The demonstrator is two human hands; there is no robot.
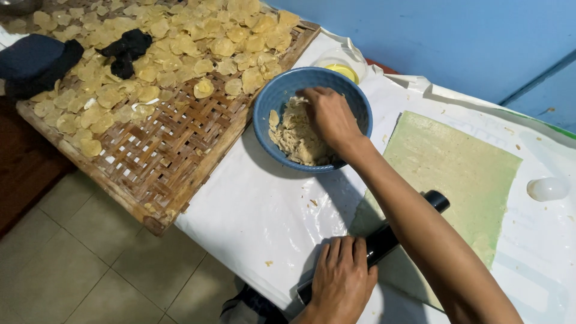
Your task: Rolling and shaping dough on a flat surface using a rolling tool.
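Two hands work: right hand (330, 117) pinches pale dough (297, 135) inside the round blue bowl (264, 120); take little. Left hand (342, 276), below the bowl, grips a black cylindrical roller (384, 240).

Home food-making corner, small-scale snack preparation. Evidence: surface (252, 210) covered in white plastic sheeting; woven bamboo tray (162, 168) at its left edge, spread with pale drying chips (180, 42); blue bowl (270, 102) of dough (297, 135); green rolling sheet (456, 162); dark rolling pin (384, 240); tiled floor (78, 264); blue painted wall (450, 36).
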